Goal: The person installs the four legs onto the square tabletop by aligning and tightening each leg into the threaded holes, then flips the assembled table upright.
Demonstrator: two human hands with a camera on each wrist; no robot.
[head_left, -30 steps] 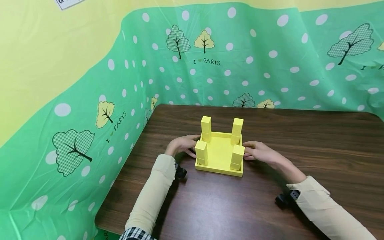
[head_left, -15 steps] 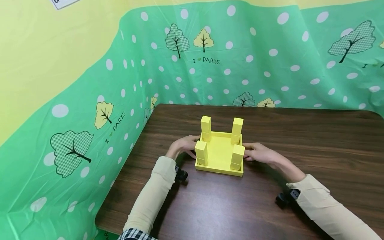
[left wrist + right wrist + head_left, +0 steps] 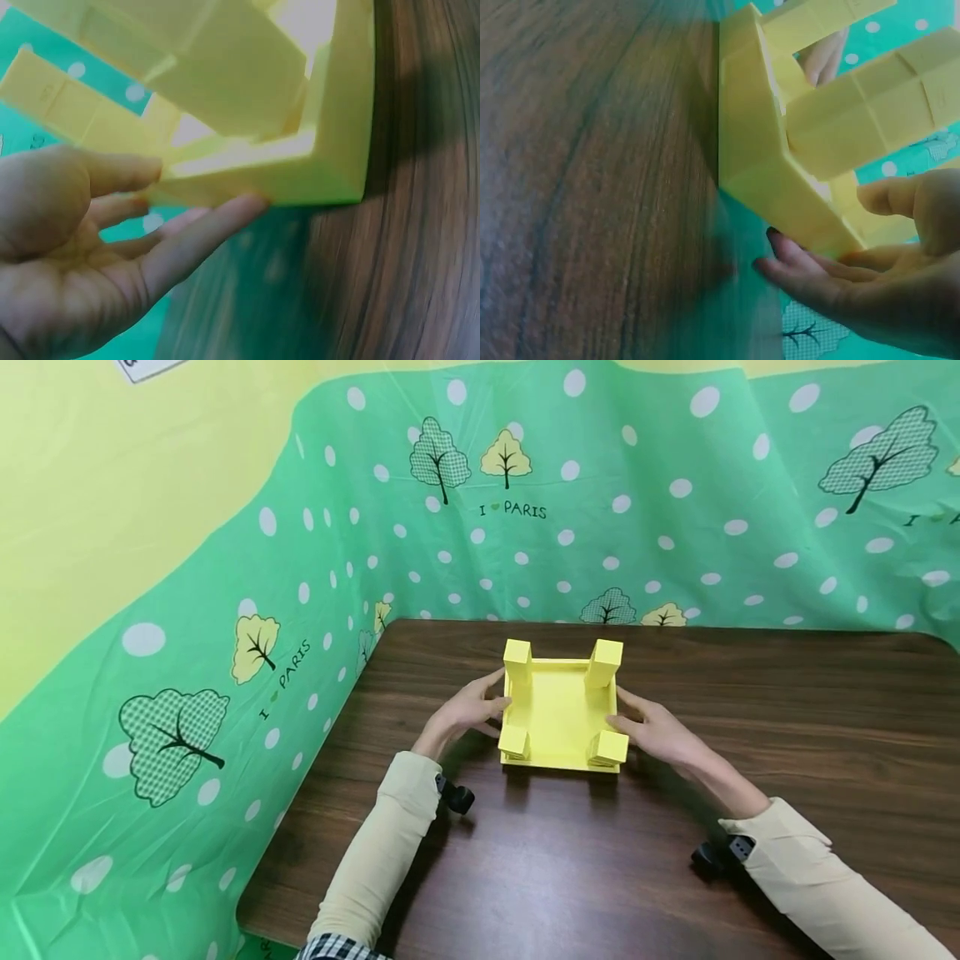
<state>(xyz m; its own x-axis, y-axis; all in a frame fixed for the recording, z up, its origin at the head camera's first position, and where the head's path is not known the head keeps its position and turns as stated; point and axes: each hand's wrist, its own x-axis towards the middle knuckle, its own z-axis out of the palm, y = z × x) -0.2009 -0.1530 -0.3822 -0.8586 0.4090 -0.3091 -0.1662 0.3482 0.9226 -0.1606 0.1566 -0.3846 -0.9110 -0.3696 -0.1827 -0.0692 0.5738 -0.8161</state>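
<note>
A yellow square tray with a tall column of stacked blocks at each corner is held between both hands, its columns tipped toward the head camera. My left hand grips the left side, thumb at the rim and fingers along the outer wall. In the left wrist view, the fingertips lie against that wall. My right hand holds the right side the same way, its thumb over the rim. A near corner block column stands large in the right wrist view.
The dark wooden table spreads under the tray and arms, with shadows below the tray's near edge. A green and yellow printed cloth hangs behind the table and along its left. Small black devices sit at both wrists.
Both hands have raised the tray and tipped it toward the head camera, so the column tops now face it. The thumbs have come over the rims; the view shifts slightly.
</note>
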